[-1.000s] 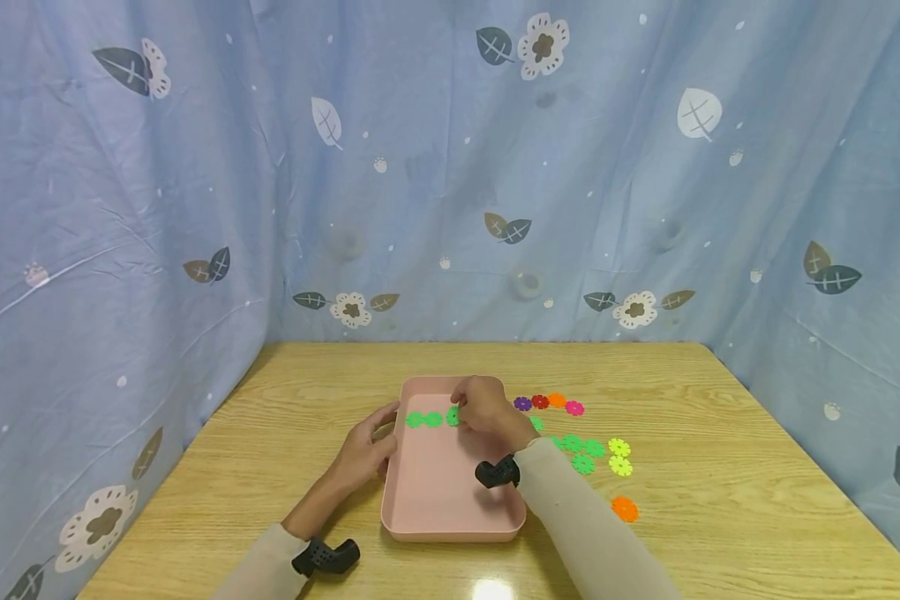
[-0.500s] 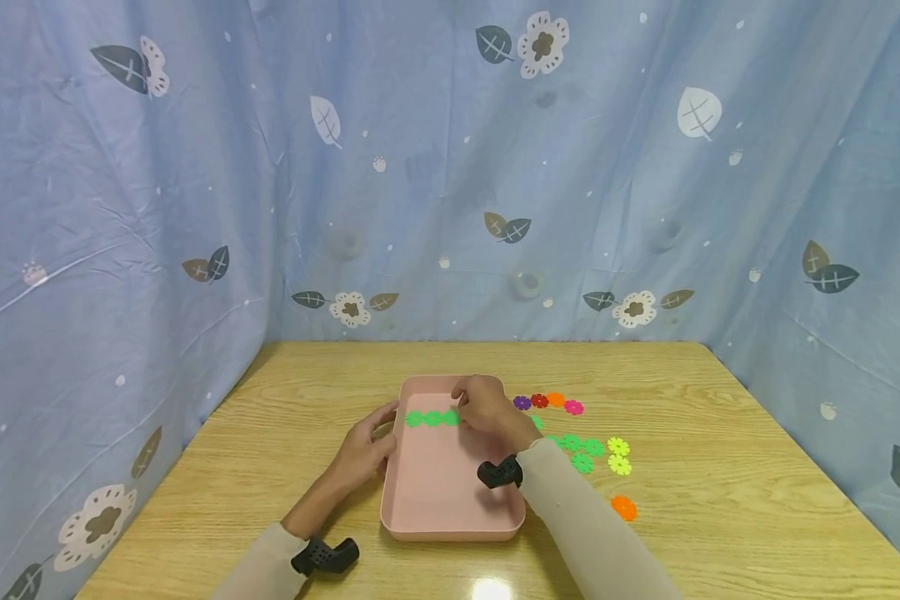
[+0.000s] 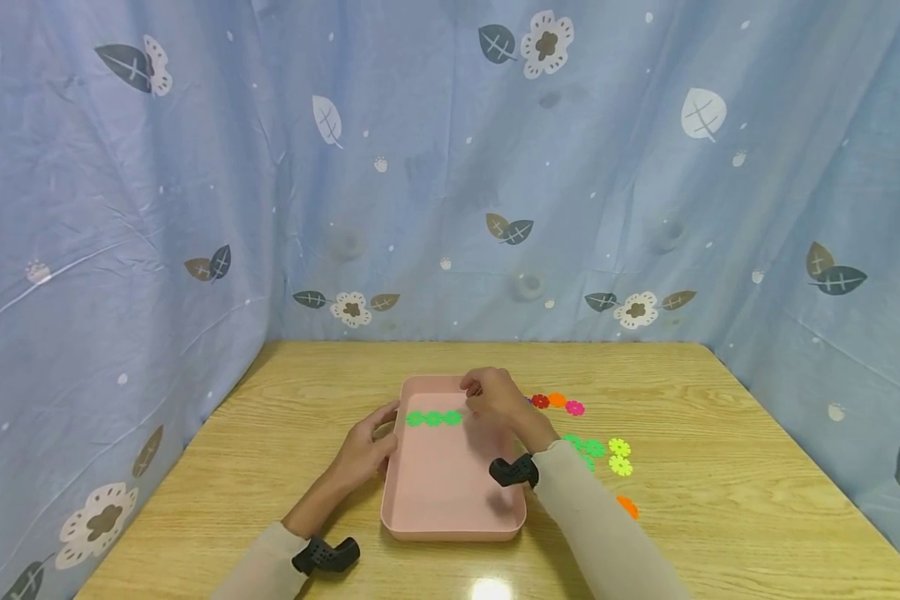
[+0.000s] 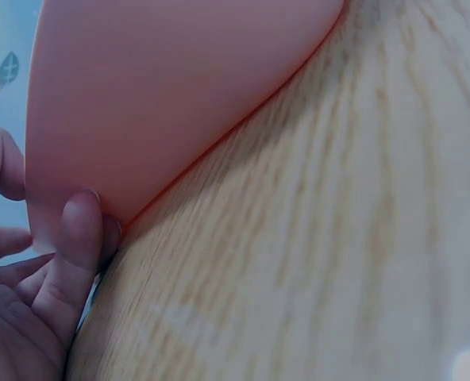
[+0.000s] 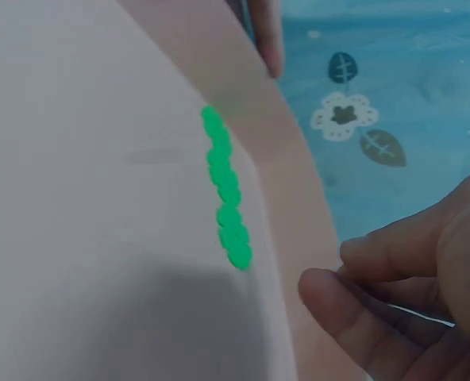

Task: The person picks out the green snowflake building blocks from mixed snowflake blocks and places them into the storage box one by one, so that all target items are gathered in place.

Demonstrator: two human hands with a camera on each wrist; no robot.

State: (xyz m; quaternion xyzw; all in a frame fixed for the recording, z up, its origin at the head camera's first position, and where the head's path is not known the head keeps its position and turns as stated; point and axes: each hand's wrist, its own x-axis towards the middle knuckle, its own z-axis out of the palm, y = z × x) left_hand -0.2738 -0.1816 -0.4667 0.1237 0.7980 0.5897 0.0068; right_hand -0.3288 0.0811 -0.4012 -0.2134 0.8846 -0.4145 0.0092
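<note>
Discs [image 3: 434,418] in green, three in a row, lie inside a pink tray [image 3: 450,487] as the right hand [image 3: 502,403], loosely bent, hovers at its far right corner and the left hand [image 3: 363,452] touches its side, fingers relaxed.

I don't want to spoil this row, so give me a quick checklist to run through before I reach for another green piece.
1. Left hand touching the side of the pink tray: ok.
2. Three green pieces in one row inside the tray: ok.
3. Those pieces joined to each other, not merely side by side: cannot tell.
4. Right hand free: ok, nothing shows between its fingertips.
5. Right hand clear of the tray: not ok, it hovers over the far right corner.
6. All spare green pieces visible: not ok, the right sleeve partly covers them.
</note>
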